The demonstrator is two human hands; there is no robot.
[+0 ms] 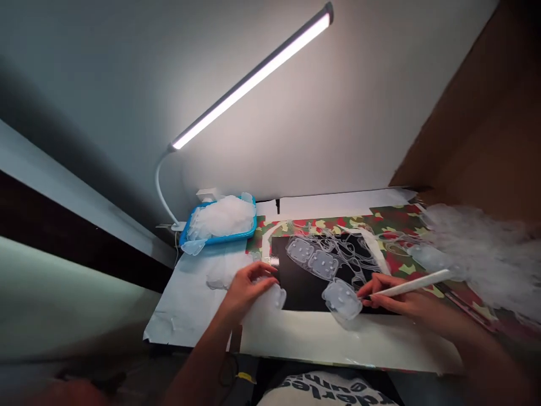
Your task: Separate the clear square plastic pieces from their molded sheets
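My left hand (249, 288) rests its fingers on a translucent moulded plastic piece (274, 299) at the near edge of a black sheet (306, 282), and seems to grip it. My right hand (395, 296) pinches a white stylus-like pen (412, 285), its tip hidden by the fingers. Right beside those fingers lies a dimpled translucent plastic blister (341, 299). Two similar blisters (323, 265) sit joined further up the black sheet, amid thin translucent strips (350, 254).
A blue tray (220, 239) heaped with translucent plastic stands at the back left. A large mass of white film (477, 254) lies at the right. Camouflage-patterned paper (397, 248) lies under the black sheet, on a white-covered board (186, 304). A clamped desk lamp (253, 79) arcs overhead.
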